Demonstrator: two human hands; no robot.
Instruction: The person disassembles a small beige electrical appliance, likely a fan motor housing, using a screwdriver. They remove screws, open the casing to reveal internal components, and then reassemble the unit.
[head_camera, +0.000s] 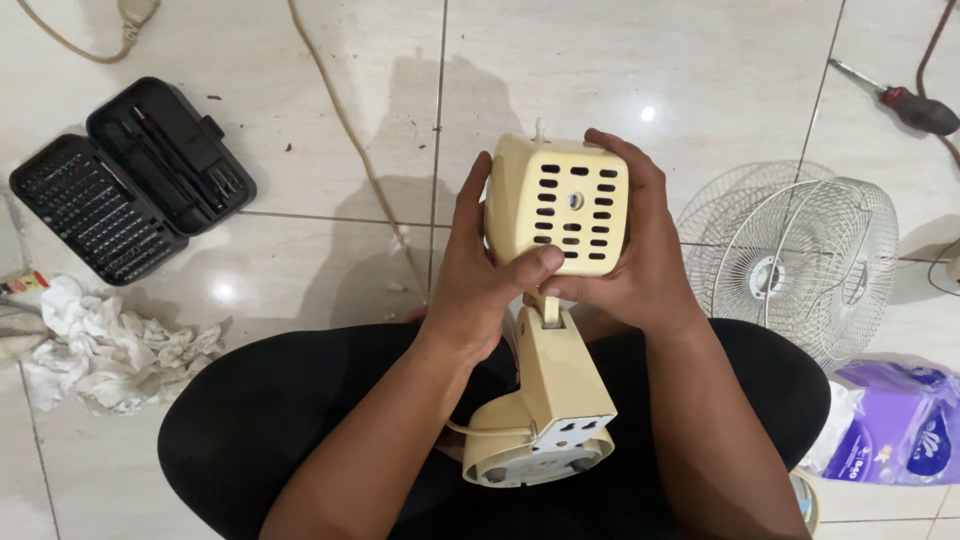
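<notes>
Open black bit case (130, 180) on tile far left, crumpled white rag (110, 350) below it. Left hand (480, 280) and right hand (630, 250) both wrapped around cream fan motor housing (560, 205), held over lap. Wire grilles (800, 255) already off, lying right; housing not yet opened. Screwdriver (900, 100) far right, untouched.
</notes>
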